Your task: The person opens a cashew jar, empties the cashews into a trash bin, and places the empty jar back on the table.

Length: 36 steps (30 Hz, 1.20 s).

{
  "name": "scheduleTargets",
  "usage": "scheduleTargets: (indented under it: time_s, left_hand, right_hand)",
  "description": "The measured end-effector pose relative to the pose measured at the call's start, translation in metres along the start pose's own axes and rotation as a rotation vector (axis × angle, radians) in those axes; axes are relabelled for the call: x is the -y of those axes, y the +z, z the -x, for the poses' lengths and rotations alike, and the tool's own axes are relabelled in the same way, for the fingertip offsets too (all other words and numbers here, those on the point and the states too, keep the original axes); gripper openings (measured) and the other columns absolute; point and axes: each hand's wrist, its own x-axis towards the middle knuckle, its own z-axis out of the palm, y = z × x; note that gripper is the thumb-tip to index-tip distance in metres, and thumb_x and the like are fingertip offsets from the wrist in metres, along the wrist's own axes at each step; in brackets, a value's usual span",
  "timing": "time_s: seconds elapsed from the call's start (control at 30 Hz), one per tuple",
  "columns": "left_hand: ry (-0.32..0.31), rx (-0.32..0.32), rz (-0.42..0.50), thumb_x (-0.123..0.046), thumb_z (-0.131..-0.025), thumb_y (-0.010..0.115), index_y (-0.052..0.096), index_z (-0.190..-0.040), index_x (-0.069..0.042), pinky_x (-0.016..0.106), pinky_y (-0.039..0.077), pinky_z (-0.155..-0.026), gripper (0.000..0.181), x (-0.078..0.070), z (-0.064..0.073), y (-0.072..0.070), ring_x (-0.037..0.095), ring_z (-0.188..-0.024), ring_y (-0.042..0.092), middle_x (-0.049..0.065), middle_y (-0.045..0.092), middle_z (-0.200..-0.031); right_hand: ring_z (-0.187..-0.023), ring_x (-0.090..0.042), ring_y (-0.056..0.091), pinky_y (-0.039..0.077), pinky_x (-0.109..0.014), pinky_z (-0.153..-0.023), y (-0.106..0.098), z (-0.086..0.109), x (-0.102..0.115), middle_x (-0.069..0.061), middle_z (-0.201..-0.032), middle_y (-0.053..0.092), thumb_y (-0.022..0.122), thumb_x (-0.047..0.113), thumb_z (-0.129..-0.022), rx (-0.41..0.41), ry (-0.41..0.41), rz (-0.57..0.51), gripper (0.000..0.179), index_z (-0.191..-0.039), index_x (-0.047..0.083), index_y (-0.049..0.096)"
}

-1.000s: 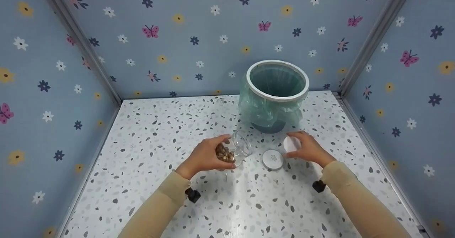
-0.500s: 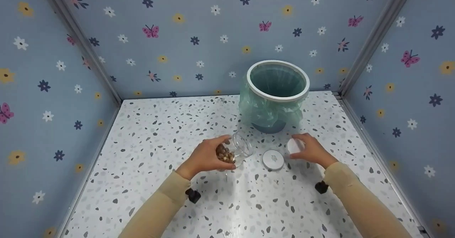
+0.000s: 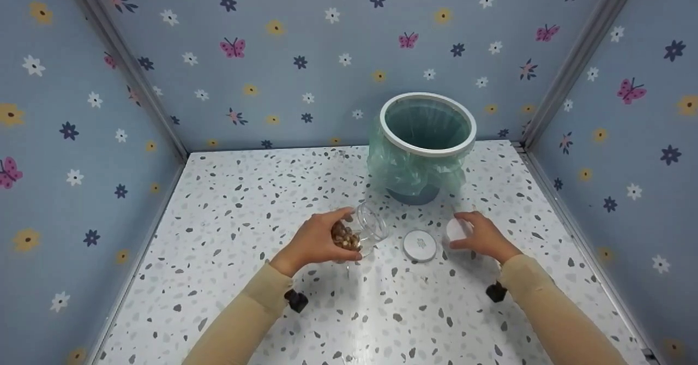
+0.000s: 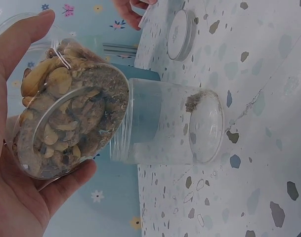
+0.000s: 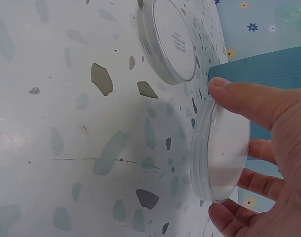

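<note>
My left hand (image 3: 316, 239) grips a tilted clear jar (image 3: 365, 226), thumb and fingers on opposite sides. Brown and tan chunky pieces (image 4: 71, 108) lie in it, with fine crumbs at one side. Beyond it in the left wrist view, a second clear jar (image 4: 162, 123) stands on the table with a small clump of brown crumbs at its bottom; in the head view it is mostly hidden. My right hand (image 3: 482, 237) holds a white lid with a clear rim (image 5: 227, 153) by its edge, thumb on one side and fingertips on the other, tilted close over the table.
Another white lid (image 3: 420, 245) lies flat on the speckled table (image 3: 262, 190), between the hands. Behind it stands a bin (image 3: 420, 185) with a white ring and green liner. Flower-patterned panels (image 3: 322, 43) enclose the back and both sides.
My right hand has moved right and slightly toward me with the white lid. The left hand and its jar have stayed in place.
</note>
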Motion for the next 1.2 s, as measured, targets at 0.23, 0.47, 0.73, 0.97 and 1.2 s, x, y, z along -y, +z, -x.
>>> scheduleTargets:
  time_s: [0.23, 0.47, 0.73, 0.97, 1.2]
  left_hand:
    - [-0.011, 0.001, 0.005, -0.049, -0.073, 0.100, 0.057, -0.159, -0.019, 0.052, 0.059, -0.100, 0.100, 0.000, 0.001, 0.001, 0.026, -0.113, 0.071, 0.009, 0.075, -0.132]
    - [-0.018, 0.008, 0.008, -0.051, -0.074, 0.099, 0.056, -0.159, -0.018, 0.051, 0.060, -0.100, 0.101, 0.001, 0.001, 0.002, 0.026, -0.117, 0.071, 0.007, 0.074, -0.134]
    - [-0.013, 0.007, 0.012, -0.051, -0.074, 0.099, 0.057, -0.158, -0.016, 0.053, 0.060, -0.101, 0.100, 0.002, 0.001, 0.004, 0.028, -0.119, 0.071, 0.010, 0.074, -0.137]
    - [-0.007, 0.011, 0.025, -0.049, -0.073, 0.100, 0.057, -0.158, -0.015, 0.058, 0.058, -0.104, 0.100, 0.003, 0.001, 0.005, 0.033, -0.122, 0.071, 0.018, 0.071, -0.142]
    - [-0.017, 0.008, 0.004, -0.050, -0.073, 0.100, 0.058, -0.158, -0.019, 0.054, 0.058, -0.105, 0.100, 0.002, 0.001, 0.004, 0.030, -0.123, 0.071, 0.010, 0.073, -0.141]
  right_hand:
    - [-0.152, -0.058, 0.038, 0.030, -0.071, -0.127, 0.005, 0.001, -0.006, -0.036, -0.163, 0.043, 0.095, 0.026, -0.085, -0.007, 0.002, -0.011, 0.089, -0.157, -0.002, 0.052]
    - [-0.150, -0.058, 0.041, 0.033, -0.070, -0.126, 0.008, 0.001, -0.011, -0.036, -0.159, 0.047, 0.095, 0.024, -0.083, -0.018, -0.020, 0.005, 0.088, -0.155, -0.005, 0.053]
    - [-0.150, -0.058, 0.042, 0.033, -0.069, -0.127, 0.012, 0.001, -0.013, -0.036, -0.159, 0.050, 0.096, 0.025, -0.082, -0.022, -0.040, 0.037, 0.088, -0.153, -0.006, 0.055]
    - [-0.151, -0.055, 0.043, 0.032, -0.068, -0.127, 0.014, 0.001, -0.015, -0.031, -0.159, 0.053, 0.096, 0.024, -0.082, -0.010, -0.016, 0.023, 0.087, -0.153, -0.005, 0.055]
    - [-0.152, -0.054, 0.042, 0.030, -0.068, -0.128, 0.017, -0.001, -0.019, -0.029, -0.161, 0.052, 0.095, 0.025, -0.083, 0.000, 0.015, 0.026, 0.087, -0.155, -0.003, 0.054]
